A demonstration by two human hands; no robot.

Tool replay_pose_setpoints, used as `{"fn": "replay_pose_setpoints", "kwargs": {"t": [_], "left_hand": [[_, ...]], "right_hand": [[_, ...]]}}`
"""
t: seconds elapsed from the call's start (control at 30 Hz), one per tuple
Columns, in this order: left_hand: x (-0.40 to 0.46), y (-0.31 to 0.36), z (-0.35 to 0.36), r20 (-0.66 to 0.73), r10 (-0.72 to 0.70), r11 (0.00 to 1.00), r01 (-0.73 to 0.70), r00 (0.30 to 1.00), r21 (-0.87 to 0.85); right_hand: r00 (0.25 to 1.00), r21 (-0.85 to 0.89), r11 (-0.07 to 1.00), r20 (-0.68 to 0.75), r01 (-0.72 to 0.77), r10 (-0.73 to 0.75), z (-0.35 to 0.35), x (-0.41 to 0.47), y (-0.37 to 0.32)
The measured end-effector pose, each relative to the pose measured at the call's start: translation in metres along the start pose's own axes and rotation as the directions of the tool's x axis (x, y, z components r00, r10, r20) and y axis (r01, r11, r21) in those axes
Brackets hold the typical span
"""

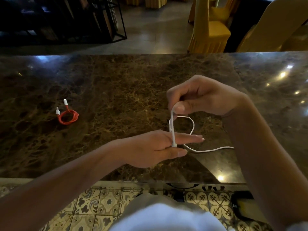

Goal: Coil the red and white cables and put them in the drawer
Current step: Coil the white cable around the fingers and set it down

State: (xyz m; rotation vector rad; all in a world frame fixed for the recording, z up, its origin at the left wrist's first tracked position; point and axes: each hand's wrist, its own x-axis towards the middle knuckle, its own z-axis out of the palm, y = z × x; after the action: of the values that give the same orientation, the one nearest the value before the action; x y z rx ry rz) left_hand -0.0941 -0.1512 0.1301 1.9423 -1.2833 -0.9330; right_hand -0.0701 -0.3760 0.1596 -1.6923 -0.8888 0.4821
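Note:
The red cable (68, 116) lies coiled on the dark marble counter (116, 90) at the left, its two white plugs pointing away from me. The white cable (193, 125) is looped between my hands at the middle right. My left hand (160, 147) is held flat with fingers straight, and its thumb pins the cable's white plug end against the fingers. My right hand (196, 95) hovers just above, pinching the cable between thumb and fingers. The rest of the white cable trails to the right on the counter and goes under my right forearm. No drawer is in view.
Yellow-covered chairs (210, 30) stand beyond the counter's far edge, and a black metal rack (100, 19) stands at the far left. Patterned floor tiles (103, 202) show below the counter's near edge. A dark object (243, 205) lies on the floor at the lower right.

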Motion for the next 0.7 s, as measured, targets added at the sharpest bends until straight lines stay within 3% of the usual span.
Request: {"fn": "replay_pose_setpoints", "kwargs": {"t": [0.1, 0.2, 0.3, 0.37, 0.43, 0.5, 0.57, 0.7], "left_hand": [[-0.003, 0.013, 0.001, -0.07, 0.092, 0.995, -0.095, 0.993, -0.042], [-0.009, 0.03, 0.002, -0.105, 0.186, 0.979, -0.193, 0.977, -0.062], [-0.011, 0.035, 0.0, -0.165, 0.247, 0.967, -0.254, 0.955, -0.022], [-0.011, 0.033, -0.007, -0.213, 0.265, 0.963, -0.269, 0.94, 0.012], [-0.011, 0.032, -0.015, -0.24, 0.266, 0.963, -0.267, 0.934, 0.029], [-0.012, 0.029, -0.023, -0.259, 0.254, 0.967, -0.253, 0.932, 0.039], [-0.012, 0.024, -0.027, -0.274, 0.236, 0.972, -0.229, 0.932, 0.058], [-0.016, 0.016, -0.029, -0.277, 0.208, 0.976, -0.217, 0.938, -0.001]], "right_hand": [[0.995, 0.275, 0.961, -0.093, -0.004, 0.031, 0.005, 0.004, 0.036], [0.998, 0.516, 0.856, -0.062, 0.024, 0.01, 0.015, 0.004, 0.065], [0.998, 0.576, 0.818, -0.057, 0.014, 0.023, 0.03, 0.005, 0.077], [0.983, 0.577, 0.815, -0.122, -0.044, 0.139, 0.041, 0.008, 0.068], [0.895, 0.563, 0.815, -0.279, -0.14, 0.347, 0.052, 0.01, 0.068], [0.832, 0.598, 0.782, -0.335, -0.175, 0.443, 0.061, 0.014, 0.08], [0.822, 0.57, 0.805, -0.371, -0.164, 0.431, 0.069, 0.014, 0.088], [0.921, 0.62, 0.781, -0.251, -0.083, 0.297, 0.089, 0.01, 0.091]]}}
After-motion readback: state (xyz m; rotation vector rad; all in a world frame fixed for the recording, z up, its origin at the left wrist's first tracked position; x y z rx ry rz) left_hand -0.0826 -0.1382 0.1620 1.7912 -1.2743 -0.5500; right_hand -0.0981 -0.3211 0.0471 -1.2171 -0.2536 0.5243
